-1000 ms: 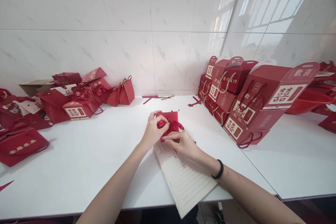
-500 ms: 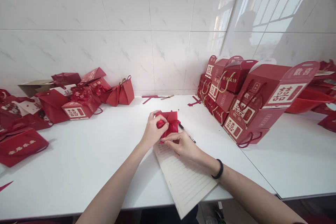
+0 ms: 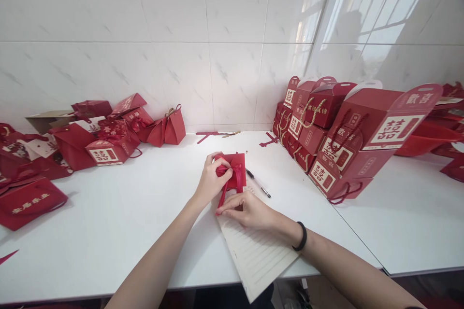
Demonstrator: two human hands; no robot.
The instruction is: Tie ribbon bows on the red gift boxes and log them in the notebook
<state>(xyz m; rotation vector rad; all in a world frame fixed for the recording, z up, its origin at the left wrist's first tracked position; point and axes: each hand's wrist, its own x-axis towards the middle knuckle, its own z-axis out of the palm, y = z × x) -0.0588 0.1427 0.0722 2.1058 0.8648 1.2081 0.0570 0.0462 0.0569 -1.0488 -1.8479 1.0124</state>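
Observation:
A small red box (image 3: pixel 239 158) stands near the middle of the white table, at the far end of a lined paper pad (image 3: pixel 253 263). My left hand (image 3: pixel 213 176) is closed on the left part of the box's red ribbon (image 3: pixel 224 192), thumb and fingers pinched at the bow. Nearer to me, my right hand (image 3: pixel 242 208) pinches the ribbon's end and holds it taut over the pad. A black pen (image 3: pixel 259 183) lies just right of the box. The left hand's fingertips partly cover the box.
Red gift boxes (image 3: pixel 362 130) are stacked at the right. More red boxes and bags (image 3: pixel 108 147) crowd the left. Ribbon scraps (image 3: pixel 268 140) lie by the tiled wall. The pad overhangs the table's front edge (image 3: pixel 203 282).
My right hand has moved a little toward me, drawing the ribbon end out from the box. More of the pen and box front shows. My left hand has hardly moved.

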